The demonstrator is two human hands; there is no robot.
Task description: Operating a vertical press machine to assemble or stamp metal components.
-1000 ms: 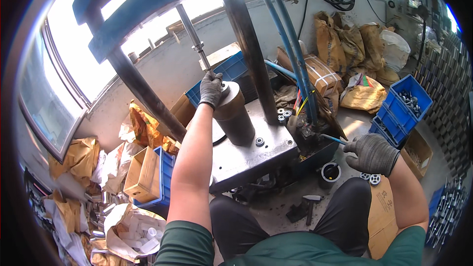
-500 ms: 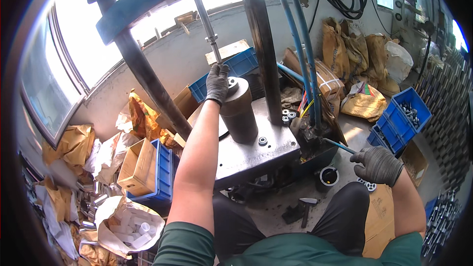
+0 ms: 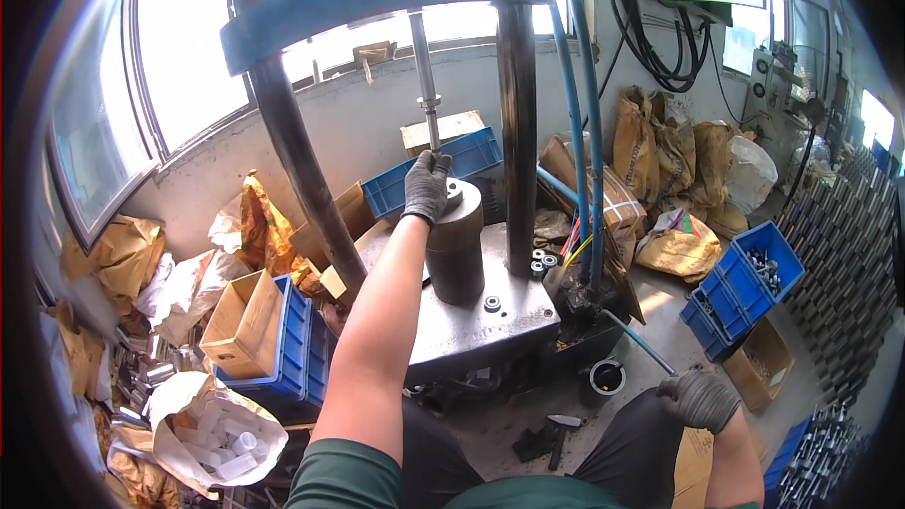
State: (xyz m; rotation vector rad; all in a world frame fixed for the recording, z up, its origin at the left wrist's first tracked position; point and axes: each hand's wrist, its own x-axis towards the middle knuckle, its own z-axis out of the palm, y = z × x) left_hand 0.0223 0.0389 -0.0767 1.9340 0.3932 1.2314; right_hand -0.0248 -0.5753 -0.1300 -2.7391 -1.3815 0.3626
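- Well left of the dark metal cylinder [image 3: 455, 269], and nearer the person, an open bag [image 3: 172, 394] is holding white plastic pieces.
- Left of the cylinder, a wooden box [image 3: 236, 344] is resting in a blue crate [image 3: 304, 349].
- Closer in on the cylinder's left, a dark press column [image 3: 306, 165] is leaning in the wide view.
- Just above and left of the cylinder's top, the gloved left hand [image 3: 427, 188] is gripping the lower end of a steel rod [image 3: 423, 57], which is rising above the cylinder.
- The cylinder itself is standing upright on a metal plate [image 3: 443, 337], with a small bearing [image 3: 492, 303] lying just to its right.
- Right of the cylinder, a second column [image 3: 517, 132] is standing upright.
- Nearer the person than the cylinder, and to its right, a hammer [image 3: 558, 438] is lying on the floor.
- Farther right of the cylinder, the gloved right hand [image 3: 702, 398] is curling closed around the end of a blue lever [image 3: 639, 342].
- Beyond that hand, well right of the cylinder, blue bins [image 3: 721, 306] are holding metal parts.
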